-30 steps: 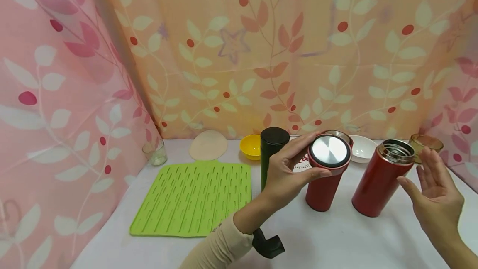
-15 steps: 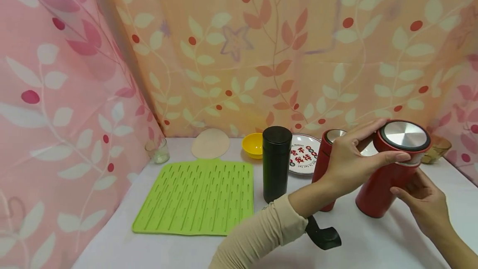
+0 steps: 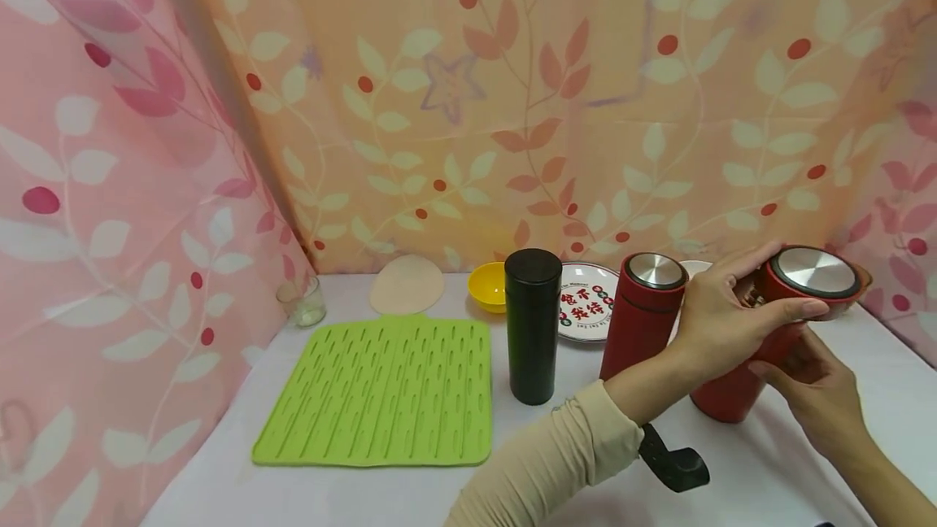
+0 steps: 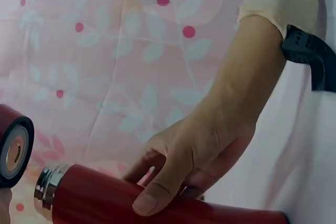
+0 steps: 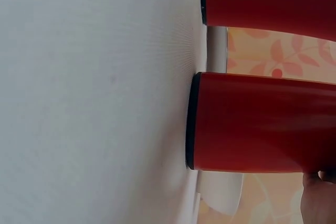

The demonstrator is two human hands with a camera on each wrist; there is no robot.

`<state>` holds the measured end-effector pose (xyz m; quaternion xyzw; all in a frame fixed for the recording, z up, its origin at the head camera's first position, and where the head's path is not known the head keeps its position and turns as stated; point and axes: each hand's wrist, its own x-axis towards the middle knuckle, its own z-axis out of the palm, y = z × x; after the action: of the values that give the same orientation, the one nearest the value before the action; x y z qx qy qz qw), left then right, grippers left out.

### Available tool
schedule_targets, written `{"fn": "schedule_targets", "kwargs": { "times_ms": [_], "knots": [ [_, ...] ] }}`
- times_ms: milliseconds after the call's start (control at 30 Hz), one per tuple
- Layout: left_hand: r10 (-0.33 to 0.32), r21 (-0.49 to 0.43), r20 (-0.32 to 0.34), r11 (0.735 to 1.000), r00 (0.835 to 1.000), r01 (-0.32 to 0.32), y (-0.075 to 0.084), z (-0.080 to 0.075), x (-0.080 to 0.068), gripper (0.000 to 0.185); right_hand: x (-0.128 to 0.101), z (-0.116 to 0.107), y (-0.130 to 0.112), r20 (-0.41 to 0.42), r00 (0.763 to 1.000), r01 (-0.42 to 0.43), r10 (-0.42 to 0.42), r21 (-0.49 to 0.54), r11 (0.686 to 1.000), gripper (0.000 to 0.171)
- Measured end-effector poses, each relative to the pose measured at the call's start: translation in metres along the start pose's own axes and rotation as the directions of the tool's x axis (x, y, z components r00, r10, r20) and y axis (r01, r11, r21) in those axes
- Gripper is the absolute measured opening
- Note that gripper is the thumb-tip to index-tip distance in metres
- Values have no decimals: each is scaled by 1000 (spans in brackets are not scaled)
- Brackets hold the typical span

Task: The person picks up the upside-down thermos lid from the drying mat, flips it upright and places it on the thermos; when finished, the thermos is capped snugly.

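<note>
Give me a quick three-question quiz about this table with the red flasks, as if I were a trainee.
1. True or false: the lid sits fully closed on the red flask that the right hand holds.
2. Which hand holds the lid? A left B right
3. What colour is the ridged mat?

Key:
1. False; the left hand holds it tilted, with the flask's metal neck bare.
2. A
3. Green

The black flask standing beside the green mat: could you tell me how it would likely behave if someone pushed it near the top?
The black flask is tall and narrow on a small base, so a high push would probably tip it rather than slide it. Its round body would likely roll once down, perhaps towards the green mat. Its rigid, smooth-looking wall may be slightly slippery.
</note>
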<state>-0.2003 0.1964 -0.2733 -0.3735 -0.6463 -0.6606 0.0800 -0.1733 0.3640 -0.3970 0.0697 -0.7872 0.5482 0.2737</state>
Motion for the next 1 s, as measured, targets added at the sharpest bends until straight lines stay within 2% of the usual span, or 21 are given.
{"fn": "schedule_targets", "kwargs": {
  "times_ms": [100,167,233,333,433,500,567,800,1000],
  "knots": [
    [14,-29,-10,999,1000,-15,-6,4,1,60,-1,1,0,5,1000,-12,12,-27,1000,68],
    [30,43,-25,999,999,-29,-10,6,2,60,-2,1,-1,5,1000,-10,10,-32,999,68],
    [52,163,-36,986,998,-46,-13,8,3,61,-2,0,-1,7,1000,0,0,-14,1000,68],
    [80,301,-59,952,995,-59,-18,10,4,63,-2,1,-2,17,1000,6,-7,74,997,68],
    [94,343,-69,937,993,-65,-21,9,4,62,-3,2,-3,31,1000,-2,-4,199,980,68],
    [93,351,-68,934,993,-64,-22,8,5,61,-3,2,-4,35,999,-9,0,260,965,68],
    [92,361,-61,930,994,-64,-23,8,6,59,-3,2,-4,36,999,-6,-4,259,966,68],
    [7,323,-33,947,999,4,-28,6,7,59,-2,5,-5,48,998,25,-45,357,934,69],
    [-26,239,14,971,1000,22,-33,6,4,61,-3,4,-4,28,1000,-3,-5,278,960,69]
  ]
}}
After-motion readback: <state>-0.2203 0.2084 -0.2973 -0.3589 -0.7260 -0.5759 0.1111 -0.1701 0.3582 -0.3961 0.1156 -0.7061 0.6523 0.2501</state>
